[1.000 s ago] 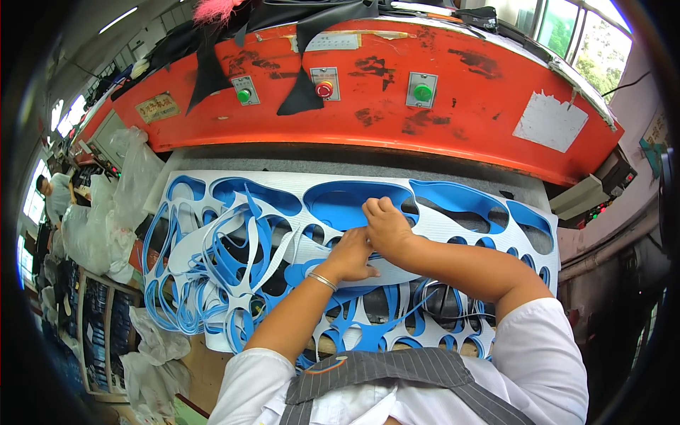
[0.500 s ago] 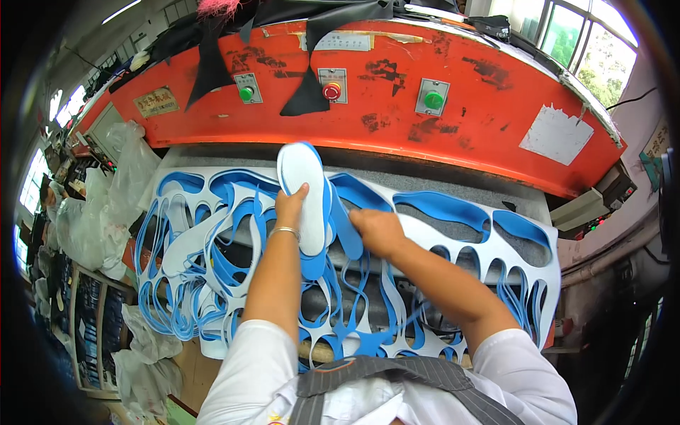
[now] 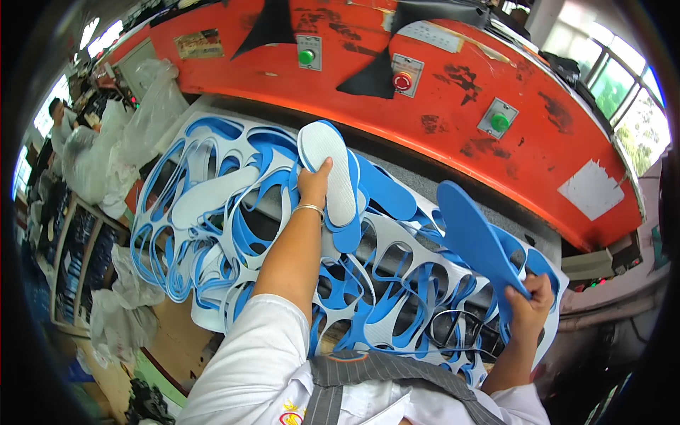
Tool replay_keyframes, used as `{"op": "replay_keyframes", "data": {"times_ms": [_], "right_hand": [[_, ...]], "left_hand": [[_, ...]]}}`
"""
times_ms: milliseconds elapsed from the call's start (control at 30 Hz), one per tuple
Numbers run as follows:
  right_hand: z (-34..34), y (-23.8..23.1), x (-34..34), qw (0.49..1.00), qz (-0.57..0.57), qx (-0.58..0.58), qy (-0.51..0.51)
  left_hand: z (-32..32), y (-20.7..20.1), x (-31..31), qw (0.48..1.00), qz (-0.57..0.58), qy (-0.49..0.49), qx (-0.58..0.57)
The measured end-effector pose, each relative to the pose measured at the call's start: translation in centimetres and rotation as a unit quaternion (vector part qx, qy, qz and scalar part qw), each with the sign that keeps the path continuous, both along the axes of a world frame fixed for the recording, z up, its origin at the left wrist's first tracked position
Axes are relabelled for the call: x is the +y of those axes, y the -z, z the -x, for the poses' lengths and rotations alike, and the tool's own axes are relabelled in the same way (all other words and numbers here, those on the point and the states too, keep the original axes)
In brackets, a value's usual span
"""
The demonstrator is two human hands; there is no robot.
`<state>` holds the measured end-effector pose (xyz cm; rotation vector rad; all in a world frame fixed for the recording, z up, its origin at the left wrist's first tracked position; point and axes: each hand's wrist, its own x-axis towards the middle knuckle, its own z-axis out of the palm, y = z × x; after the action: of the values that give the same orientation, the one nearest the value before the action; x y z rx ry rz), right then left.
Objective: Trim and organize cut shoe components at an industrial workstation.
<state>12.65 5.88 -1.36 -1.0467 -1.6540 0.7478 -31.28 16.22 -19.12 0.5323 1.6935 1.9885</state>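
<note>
My left hand [image 3: 314, 185] grips a stack of shoe insoles [image 3: 331, 159], white on top with blue ones fanned out beneath. Out to the right, my right hand [image 3: 530, 304] is closed around one end of a blue insole [image 3: 476, 230], which is raised and tilted with its far end up to the left. Under both hands spread layered blue and white foam sheets [image 3: 418, 338], full of insole-shaped holes. Left of my left hand, a white insole shape [image 3: 212, 198] lies on the tangled strips. Another blue insole shape [image 3: 386, 193] shows right of the stack.
A red machine beam [image 3: 446, 92] spans the far side, bearing green buttons [image 3: 500, 122] and a red knob [image 3: 402, 81]. Black scrap material [image 3: 372, 79] hangs over it. Clear plastic bags [image 3: 92, 159] and a rack [image 3: 71, 262] stand at the left.
My right hand has moved away from the stack to the right, carrying a blue insole. The left hand still holds its stack. The whole view has turned and shifted.
</note>
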Motion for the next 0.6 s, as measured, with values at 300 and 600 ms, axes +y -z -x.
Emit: {"op": "replay_keyframes", "data": {"times_ms": [300,600], "right_hand": [[0.8,1.6,6.2,0.805,0.122,-0.564,-0.14],[14.8,3.5,6.6,0.756,-0.295,-0.574,-0.106]], "left_hand": [[0.3,1.4,0.2,0.997,-0.039,0.056,0.028],[-0.3,0.2,-0.4,0.995,0.032,0.011,0.096]]}}
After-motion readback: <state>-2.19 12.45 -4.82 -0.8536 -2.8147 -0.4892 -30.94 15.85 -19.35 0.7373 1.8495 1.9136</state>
